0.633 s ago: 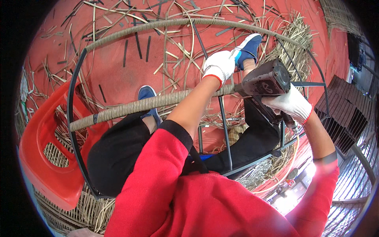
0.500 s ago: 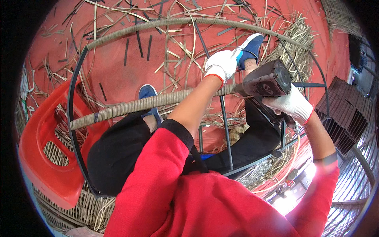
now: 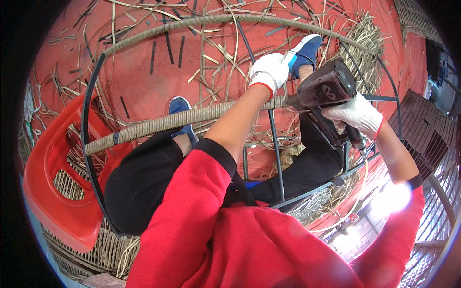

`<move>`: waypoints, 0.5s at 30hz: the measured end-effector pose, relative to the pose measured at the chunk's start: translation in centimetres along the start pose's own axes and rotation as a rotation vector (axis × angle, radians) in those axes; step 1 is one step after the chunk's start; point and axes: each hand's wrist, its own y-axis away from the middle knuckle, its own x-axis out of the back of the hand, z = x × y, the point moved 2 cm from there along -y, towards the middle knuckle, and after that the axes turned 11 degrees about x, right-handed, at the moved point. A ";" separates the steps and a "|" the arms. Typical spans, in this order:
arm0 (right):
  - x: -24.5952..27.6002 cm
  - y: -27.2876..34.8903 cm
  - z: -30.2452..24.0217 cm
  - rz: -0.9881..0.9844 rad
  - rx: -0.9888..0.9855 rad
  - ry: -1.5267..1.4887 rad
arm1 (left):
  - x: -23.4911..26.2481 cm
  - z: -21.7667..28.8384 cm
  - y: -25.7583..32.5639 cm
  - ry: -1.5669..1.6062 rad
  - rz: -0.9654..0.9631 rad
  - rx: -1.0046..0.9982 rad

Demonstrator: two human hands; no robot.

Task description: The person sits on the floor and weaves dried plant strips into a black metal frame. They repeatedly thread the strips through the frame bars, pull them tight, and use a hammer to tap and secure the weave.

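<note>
Red floor (image 3: 144,62) w/ scattered cane strips (image 3: 216,53), red plastic chair (image 3: 57,192) at left, bright glare lower right.

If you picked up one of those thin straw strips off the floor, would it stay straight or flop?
Probably flop a bit. The strips on the red floor are thin and several lie curved, so they look bendy. They seem light, scattered loosely. One is already wound tightly round the bar, which suggests they flex without snapping.
</note>
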 end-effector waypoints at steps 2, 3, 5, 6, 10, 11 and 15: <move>0.0 -0.2 0.5 -0.009 -0.039 -0.006 | -0.1 -0.2 -0.1 0.001 0.012 -0.005; 0.0 -0.4 0.7 -0.027 -0.016 0.002 | -0.2 -0.3 -0.2 -0.001 0.027 -0.011; 0.1 -0.7 1.0 -0.041 -0.021 0.054 | -0.3 -0.5 -0.3 0.016 0.025 -0.007; 0.2 -0.8 1.0 -0.052 -0.001 0.055 | -0.4 -0.5 -0.4 0.036 0.009 0.002; 0.2 -0.9 0.9 -0.076 0.015 0.070 | -0.6 -0.5 -0.5 0.037 -0.068 0.043; 0.1 -0.9 0.8 -0.091 0.017 0.081 | -0.7 -0.6 -0.6 0.041 -0.098 0.068; -0.3 -0.6 0.4 -0.067 0.081 0.047 | -0.9 -1.0 -1.1 0.065 0.009 -0.029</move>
